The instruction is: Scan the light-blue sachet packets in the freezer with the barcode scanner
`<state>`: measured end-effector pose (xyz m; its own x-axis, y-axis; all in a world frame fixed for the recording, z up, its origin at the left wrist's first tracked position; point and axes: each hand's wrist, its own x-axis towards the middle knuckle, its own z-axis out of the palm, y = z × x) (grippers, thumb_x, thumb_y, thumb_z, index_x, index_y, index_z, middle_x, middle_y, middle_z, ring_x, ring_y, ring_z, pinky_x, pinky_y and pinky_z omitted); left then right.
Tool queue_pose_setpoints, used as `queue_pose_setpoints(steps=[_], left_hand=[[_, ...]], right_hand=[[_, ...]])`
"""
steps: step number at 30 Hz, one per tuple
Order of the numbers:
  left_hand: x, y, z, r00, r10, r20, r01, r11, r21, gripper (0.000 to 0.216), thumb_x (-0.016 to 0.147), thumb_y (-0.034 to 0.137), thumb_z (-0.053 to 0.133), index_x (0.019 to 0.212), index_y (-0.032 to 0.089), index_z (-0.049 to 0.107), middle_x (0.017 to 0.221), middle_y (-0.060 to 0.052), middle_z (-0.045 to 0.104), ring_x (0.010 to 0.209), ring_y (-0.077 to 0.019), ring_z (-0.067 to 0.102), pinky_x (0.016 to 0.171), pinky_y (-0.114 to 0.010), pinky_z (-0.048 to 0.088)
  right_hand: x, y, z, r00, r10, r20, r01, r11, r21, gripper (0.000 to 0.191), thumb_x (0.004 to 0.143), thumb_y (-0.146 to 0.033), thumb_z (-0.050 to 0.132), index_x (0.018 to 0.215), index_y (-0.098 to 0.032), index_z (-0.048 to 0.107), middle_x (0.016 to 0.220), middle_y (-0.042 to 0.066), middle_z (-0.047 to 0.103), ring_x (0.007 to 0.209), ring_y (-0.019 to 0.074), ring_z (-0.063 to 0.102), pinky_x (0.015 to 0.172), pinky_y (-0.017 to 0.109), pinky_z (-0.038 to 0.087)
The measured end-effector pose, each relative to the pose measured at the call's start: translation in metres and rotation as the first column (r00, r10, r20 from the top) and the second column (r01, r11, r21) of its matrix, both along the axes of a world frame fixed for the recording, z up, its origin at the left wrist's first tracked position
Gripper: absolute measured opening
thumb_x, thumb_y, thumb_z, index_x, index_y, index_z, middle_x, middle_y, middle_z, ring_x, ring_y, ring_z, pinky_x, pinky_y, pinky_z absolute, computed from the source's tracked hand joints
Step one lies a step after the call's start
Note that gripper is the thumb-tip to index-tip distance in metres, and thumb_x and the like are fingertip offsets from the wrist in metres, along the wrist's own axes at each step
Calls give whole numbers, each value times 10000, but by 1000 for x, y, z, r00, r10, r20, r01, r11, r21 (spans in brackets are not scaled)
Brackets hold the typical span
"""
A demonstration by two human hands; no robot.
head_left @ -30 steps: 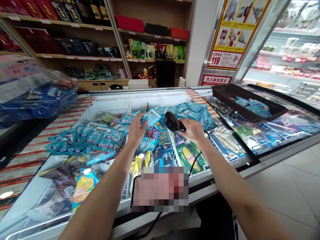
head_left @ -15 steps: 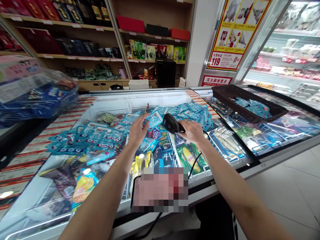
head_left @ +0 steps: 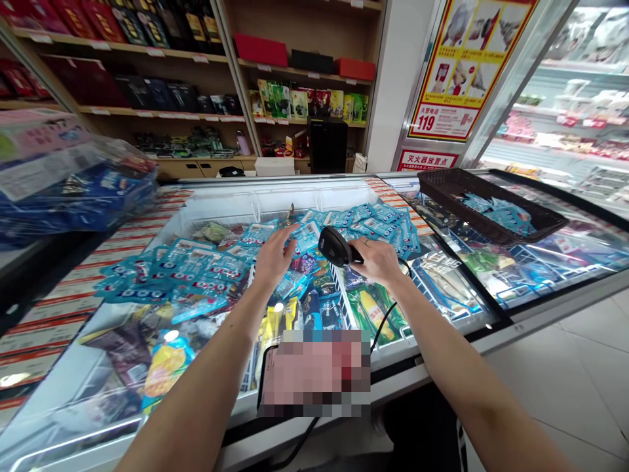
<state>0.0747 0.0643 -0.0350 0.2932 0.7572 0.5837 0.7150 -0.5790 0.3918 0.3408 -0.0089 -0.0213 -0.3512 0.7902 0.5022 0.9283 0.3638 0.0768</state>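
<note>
My left hand (head_left: 273,257) pinches a light-blue snack packet (head_left: 305,235) by its edge and holds it up over the open chest freezer (head_left: 221,203). My right hand (head_left: 376,259) grips a black barcode scanner (head_left: 335,247), whose head points left at the packet from a few centimetres away. A black cable runs from the scanner down toward the freezer's front edge. Many more light-blue packets (head_left: 171,275) lie piled in the freezer to the left and behind both hands.
A dark wicker basket (head_left: 491,203) with a few blue packets sits on the glass lid at right. A blurred-out device lies on the freezer's front rim (head_left: 442,347). Shelves of boxed goods (head_left: 162,92) line the back wall. Wrapped blue packs (head_left: 73,190) are stacked at left.
The left hand has carried the packet a little up and right toward the scanner. The scanner has moved slightly left and tilted down at it.
</note>
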Motion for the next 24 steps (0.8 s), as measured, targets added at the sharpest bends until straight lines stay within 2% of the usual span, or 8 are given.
queue_pose_setpoints(steps=[14,24], left_hand=[[0,0,-1,999,19,-43,-19,1000,15,428,938,375,324,1324,268,476,1160,-61,609,1035,-204,577,908,-344,452],[1,0,-1,999,13,-44,-13,1000,0,435,940,394,312,1327,274,472,1215,-63,590,1088,-212,560,916,-348,453]], right_hand=[[0,1,-1,1000,8,4,-8,1000,6,325,847,-364,569,1138,-221,580,949,39,668,787,168,608,652,268,347],[0,1,-1,1000,23,-6,-23,1000,5,330,843,-374,583,1133,-218,580,947,35,669,778,162,606,648,265,347]])
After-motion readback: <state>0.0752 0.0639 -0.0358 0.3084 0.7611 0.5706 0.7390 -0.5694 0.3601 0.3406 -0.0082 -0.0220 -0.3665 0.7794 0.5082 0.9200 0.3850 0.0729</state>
